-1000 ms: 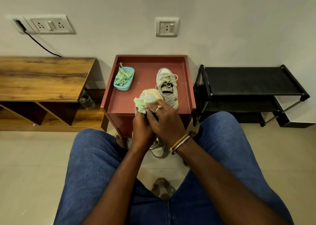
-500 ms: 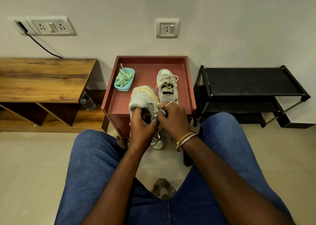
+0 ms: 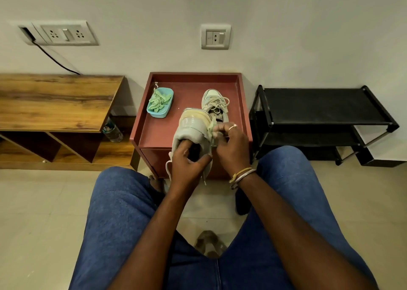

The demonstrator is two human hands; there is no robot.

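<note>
A pale grey sneaker (image 3: 193, 126) is held heel-up over the front edge of the red side table (image 3: 158, 133). My left hand (image 3: 187, 166) grips it at the opening, fingers inside the collar. My right hand (image 3: 231, 144) pinches a small light-green cloth (image 3: 211, 127) against the sneaker's right side. The second sneaker (image 3: 214, 104), laced, lies on the table behind. A loose white lace hangs below my left hand.
A blue tub (image 3: 160, 102) of green cloth pieces sits at the table's left. A wooden bench (image 3: 55, 104) stands left with a water bottle (image 3: 112, 131) beside it. A black shoe rack (image 3: 319, 113) stands right. My knees in jeans frame the tiled floor.
The sneaker has been turned so its heel and opening face me, and raised slightly. My right hand moved from the top of the shoe to its right side with the cloth.
</note>
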